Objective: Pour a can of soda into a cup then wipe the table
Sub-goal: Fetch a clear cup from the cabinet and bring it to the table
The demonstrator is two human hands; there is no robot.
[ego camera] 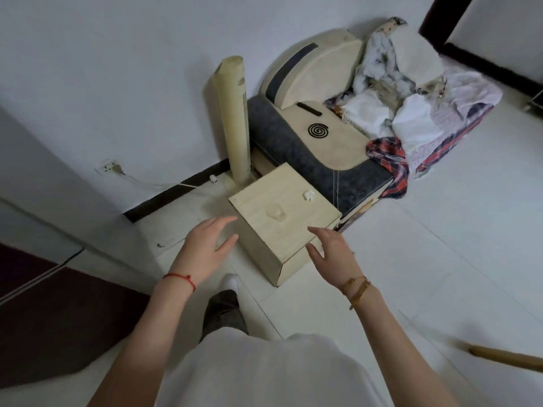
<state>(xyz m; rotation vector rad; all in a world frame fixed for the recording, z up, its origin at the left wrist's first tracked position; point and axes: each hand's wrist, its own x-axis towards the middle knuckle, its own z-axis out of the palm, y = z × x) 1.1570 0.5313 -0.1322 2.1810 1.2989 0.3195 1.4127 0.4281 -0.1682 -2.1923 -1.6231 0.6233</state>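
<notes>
From my seat I look down on a small pale wooden table (296, 236), box-shaped, standing on a white tiled floor (440, 259). On its top sits a clear plastic cup (276, 213), upright near the middle, and toward the far right corner lies a small crumpled white tissue (308, 195) (it could be a wad of paper; the view is too soft to be sure). The two are apart from each other. I see no soda can anywhere in this view.

My left hand (207, 245) is held out in the air just left of the table's near-left corner, fingers spread and relaxed, grasping nothing; a red string bracelet (180, 279) circles that wrist. My right hand (330, 248) hangs over the near-right edge of the table, fingers loose and released too, with gold bracelets (357, 286) at the wrist. Neither hand touches the cup.

Behind the table stands a cream tower fan (232, 113) against the white wall, and beside it a grey-and-beige sofa (311, 154) with a black mosquito coil (318, 130) on its arm and a heap of clothes (411, 107) on the seat. A wall socket (109, 166) with a plugged cord sits low on the left.
</notes>
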